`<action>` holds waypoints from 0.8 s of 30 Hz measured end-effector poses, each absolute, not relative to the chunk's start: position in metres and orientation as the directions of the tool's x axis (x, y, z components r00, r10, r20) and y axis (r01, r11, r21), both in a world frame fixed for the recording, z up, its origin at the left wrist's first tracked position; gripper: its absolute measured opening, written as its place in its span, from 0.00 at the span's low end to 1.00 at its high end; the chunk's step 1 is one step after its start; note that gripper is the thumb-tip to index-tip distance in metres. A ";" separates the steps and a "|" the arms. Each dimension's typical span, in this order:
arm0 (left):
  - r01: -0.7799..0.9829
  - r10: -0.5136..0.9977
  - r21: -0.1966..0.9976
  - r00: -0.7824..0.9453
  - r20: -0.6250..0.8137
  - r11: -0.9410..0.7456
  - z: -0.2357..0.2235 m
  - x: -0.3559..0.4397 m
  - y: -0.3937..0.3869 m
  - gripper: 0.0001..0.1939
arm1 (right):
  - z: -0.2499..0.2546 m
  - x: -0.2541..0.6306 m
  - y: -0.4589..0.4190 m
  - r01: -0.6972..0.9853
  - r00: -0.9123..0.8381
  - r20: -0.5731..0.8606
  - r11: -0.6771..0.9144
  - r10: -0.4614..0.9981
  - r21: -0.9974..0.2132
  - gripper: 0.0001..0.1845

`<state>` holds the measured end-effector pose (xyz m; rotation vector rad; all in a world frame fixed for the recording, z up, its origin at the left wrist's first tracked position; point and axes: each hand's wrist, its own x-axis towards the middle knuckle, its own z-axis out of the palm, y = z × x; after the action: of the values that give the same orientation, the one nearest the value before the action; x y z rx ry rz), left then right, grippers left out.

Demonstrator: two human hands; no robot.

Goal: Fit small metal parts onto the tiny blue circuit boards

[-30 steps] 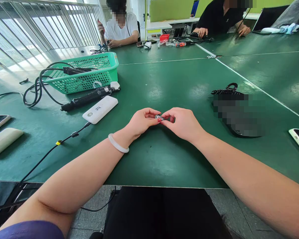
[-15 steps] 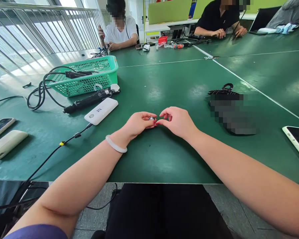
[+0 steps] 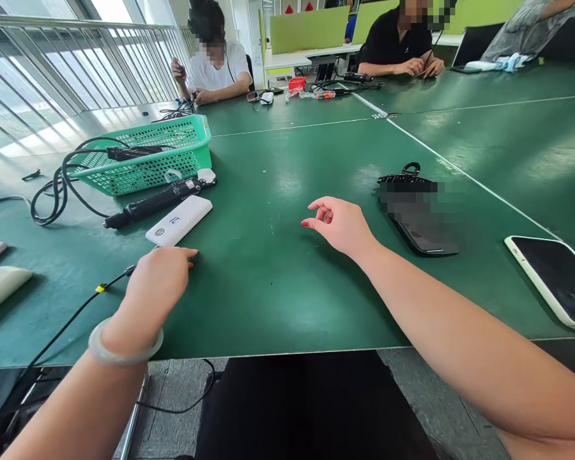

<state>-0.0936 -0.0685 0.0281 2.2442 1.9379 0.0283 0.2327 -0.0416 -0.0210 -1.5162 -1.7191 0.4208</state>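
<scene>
My left hand (image 3: pixel 158 281) is closed, knuckles up, over the table just below the white power bank (image 3: pixel 179 220) and its black cable (image 3: pixel 81 313). Its fingers are pressed together, and what they hold, if anything, is hidden under the hand. A pale bangle (image 3: pixel 124 348) circles that wrist. Over the middle of the green table (image 3: pixel 268 306) is my right hand (image 3: pixel 340 227), its fingers loosely curved. Thumb and fingertips are apart there, with nothing between them. To its right lies a dark pouch-like object (image 3: pixel 416 211), partly blurred out.
Behind the power bank lie a black electric screwdriver (image 3: pixel 158 201) and a green plastic basket (image 3: pixel 148 166) with coiled black cord. A phone (image 3: pixel 553 278) rests at the right, a pale rounded object (image 3: pixel 2 287) at the left. Two people sit across the table.
My left hand has moved left and nearer, from beside my right hand to the power bank's cable. The small shiny piece it held is out of sight. The view has turned slightly right.
</scene>
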 end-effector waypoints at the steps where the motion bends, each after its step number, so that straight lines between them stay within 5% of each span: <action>1: 0.987 0.985 0.096 0.140 -0.099 -0.131 0.028 -0.097 -0.069 0.22 | -0.021 0.233 -0.042 0.680 0.022 0.335 0.231 0.942 -0.696 0.20; 5: 0.986 0.986 -0.035 0.161 -0.037 -0.162 0.029 -0.104 -0.068 0.19 | -0.021 0.233 -0.042 0.692 -0.004 0.314 0.230 0.949 -0.684 0.21; 18: 0.999 0.999 -0.006 0.039 0.017 -0.039 0.026 -0.110 -0.069 0.15 | -0.022 0.230 -0.043 0.710 -0.034 0.237 0.190 0.971 -0.678 0.20; 24: 0.976 1.000 0.217 -0.005 0.030 -0.002 0.021 -0.115 -0.068 0.21 | -0.022 0.231 -0.043 0.718 -0.040 0.222 0.183 0.974 -0.671 0.19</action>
<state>-0.1151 -0.0683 0.0215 2.1174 2.1206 0.2653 0.2307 -0.0430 -0.0225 -1.5935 -1.8169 0.5070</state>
